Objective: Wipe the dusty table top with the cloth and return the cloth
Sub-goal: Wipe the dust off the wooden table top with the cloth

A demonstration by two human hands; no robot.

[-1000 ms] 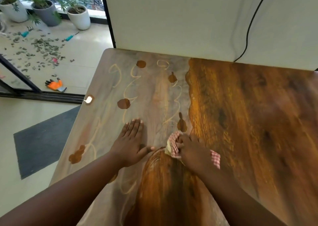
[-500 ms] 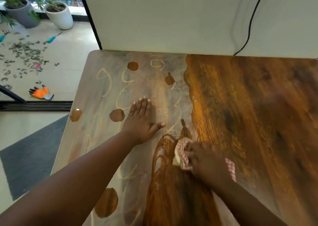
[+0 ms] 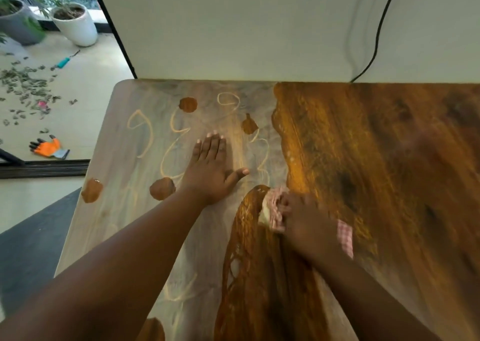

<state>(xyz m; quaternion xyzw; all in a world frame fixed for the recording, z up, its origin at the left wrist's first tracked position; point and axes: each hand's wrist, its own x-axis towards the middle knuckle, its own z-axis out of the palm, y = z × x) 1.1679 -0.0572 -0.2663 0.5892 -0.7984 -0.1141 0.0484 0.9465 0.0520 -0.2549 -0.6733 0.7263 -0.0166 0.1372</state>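
While leaves [image 3: 24,86] lie scattered over the pale floor at far left, two plant pots stand beyond them, a grey pot [image 3: 17,21] and a white pot [image 3: 75,24], with a small teal-handled tool [image 3: 63,62] nearby and an orange and black glove [image 3: 48,147] lying closer to the table. Next to the right comes the wooden table top [image 3: 389,159], pushed against a pale wall [image 3: 233,24]; its left part is grey with dust, marked by finger-drawn loops and curls [image 3: 140,130] that do not read as any letters or words, and by round bare patches of brown wood [image 3: 162,188]. No brand or label is visible anywhere. On that dusty part the left hand [image 3: 210,173] lies flat, fingers straight and together, thumb spread to the right, holding nothing. Just right of it, at the border between dust and clean wood, the right hand [image 3: 306,221] grips a bunched red and white checked cloth [image 3: 274,211] and presses it on the table; the hand is blurred, and a corner of the cloth shows at its right side. A wiped streak of glossy brown runs from the cloth toward the near edge. Further right the wood is clean and shiny, and a black cable [image 3: 379,29] hangs down the wall to the table's back edge.
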